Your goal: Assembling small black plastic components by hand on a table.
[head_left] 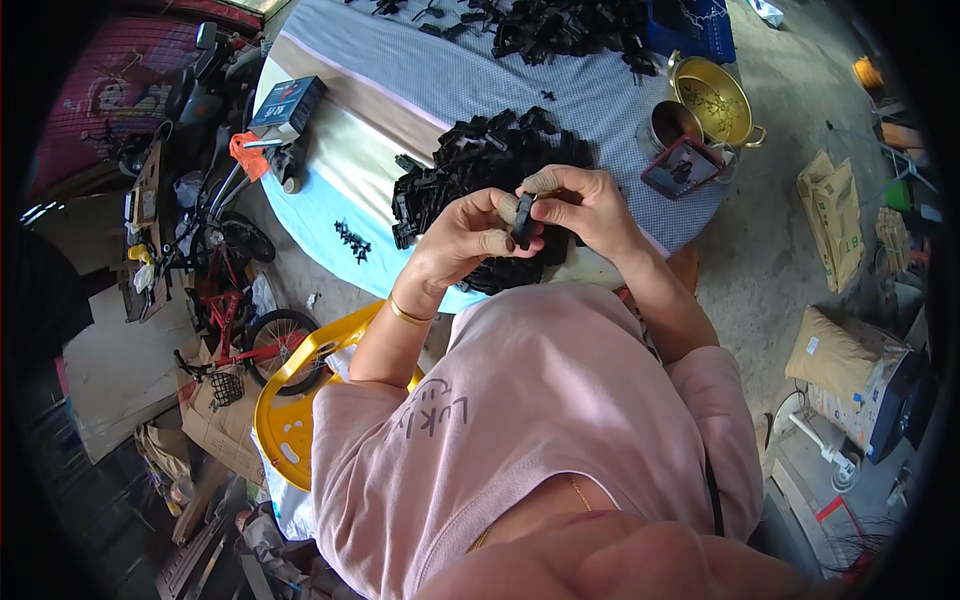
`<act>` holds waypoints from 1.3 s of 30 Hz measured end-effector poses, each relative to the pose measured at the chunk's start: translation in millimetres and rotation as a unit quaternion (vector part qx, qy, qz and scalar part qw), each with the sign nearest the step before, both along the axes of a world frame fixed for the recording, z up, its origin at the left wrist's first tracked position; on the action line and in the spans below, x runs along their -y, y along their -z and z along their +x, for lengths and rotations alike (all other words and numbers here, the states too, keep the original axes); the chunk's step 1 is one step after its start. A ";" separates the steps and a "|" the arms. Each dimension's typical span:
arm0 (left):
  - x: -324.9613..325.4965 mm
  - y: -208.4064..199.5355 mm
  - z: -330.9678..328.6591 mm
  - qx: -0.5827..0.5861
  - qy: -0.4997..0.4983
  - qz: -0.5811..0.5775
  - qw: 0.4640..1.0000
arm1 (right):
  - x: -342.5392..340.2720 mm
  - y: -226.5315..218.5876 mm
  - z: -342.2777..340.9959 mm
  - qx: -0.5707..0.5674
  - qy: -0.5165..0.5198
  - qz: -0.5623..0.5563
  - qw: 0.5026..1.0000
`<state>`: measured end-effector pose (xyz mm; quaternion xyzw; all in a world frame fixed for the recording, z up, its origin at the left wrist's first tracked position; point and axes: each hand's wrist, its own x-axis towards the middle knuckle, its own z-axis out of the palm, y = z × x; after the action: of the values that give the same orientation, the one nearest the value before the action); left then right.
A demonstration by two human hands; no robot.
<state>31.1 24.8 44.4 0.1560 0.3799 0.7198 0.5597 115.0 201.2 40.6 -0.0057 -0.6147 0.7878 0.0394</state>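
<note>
Between my two hands I hold a small black plastic part (523,219), close in front of my chest. My left hand (470,228) pinches its lower end between thumb and fingers, while my right hand (580,205) grips the upper end. Tape or finger covers wrap some of the fingertips. Under and beyond my hands lies a heap of similar black plastic parts (480,150) on the cloth-covered table (370,60). Left of the heap sits a small cluster of little black pieces (352,241). The part's finer details are too small to make out.
More black parts (560,30) are piled at the far side, beside a blue basket (690,30). A golden pot (740,105) with small pieces, a metal cup (672,122) and a phone (683,168) stand right. A box (288,108) lies left; a yellow chair (275,420) is beside me.
</note>
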 end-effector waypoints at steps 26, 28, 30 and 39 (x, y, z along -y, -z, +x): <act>-10.9 -0.6 16.0 -0.256 -0.224 -0.111 0.934 | 21.6 -2.9 2.3 -0.003 0.083 0.201 0.976; -12.5 2.9 15.7 -0.285 -0.253 -0.087 0.921 | 22.7 -2.9 1.8 0.007 0.079 0.204 0.976; -11.9 4.7 11.8 -0.404 -0.254 -0.117 0.871 | 25.3 10.4 -3.0 0.020 0.074 0.176 0.981; -11.7 10.1 -19.3 -0.553 -0.243 -0.227 0.764 | -16.2 35.1 -70.4 0.227 -0.066 0.085 0.968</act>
<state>11.8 36.4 34.3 0.2977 0.8011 0.5133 0.0781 44.6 217.4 5.5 -0.1407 -0.6715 0.7113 -0.1528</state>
